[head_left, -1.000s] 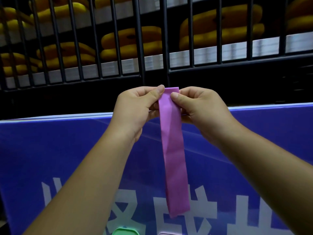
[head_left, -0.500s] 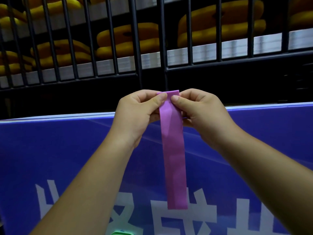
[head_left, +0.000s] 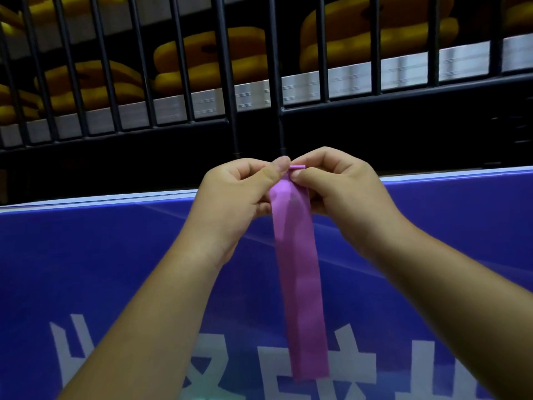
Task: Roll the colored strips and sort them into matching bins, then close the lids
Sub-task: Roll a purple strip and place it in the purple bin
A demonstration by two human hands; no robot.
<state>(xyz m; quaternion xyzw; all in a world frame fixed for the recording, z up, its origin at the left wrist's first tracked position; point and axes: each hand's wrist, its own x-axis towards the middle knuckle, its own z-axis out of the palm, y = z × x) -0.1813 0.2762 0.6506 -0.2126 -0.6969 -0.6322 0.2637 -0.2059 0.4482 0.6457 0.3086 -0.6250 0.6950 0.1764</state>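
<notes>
A long purple strip point(head_left: 302, 272) hangs straight down in front of me, held in the air above the blue table. My left hand point(head_left: 239, 194) pinches its top edge from the left with thumb and fingers. My right hand point(head_left: 340, 186) pinches the same edge from the right. The top end is folded over into a thin rolled lip between my thumbs. The strip's lower end hangs free near the white lettering. No bins are plainly in view; only a faint green glow shows at the bottom edge.
A blue table surface point(head_left: 101, 269) with large white characters lies below my arms. Behind it stands a black metal fence point(head_left: 230, 82), with yellow foam shapes point(head_left: 207, 62) stacked on shelves beyond the bars.
The strip's top edge has been turned over into a narrow roll and the hanging part looks shorter. Both hands dropped slightly in the view.
</notes>
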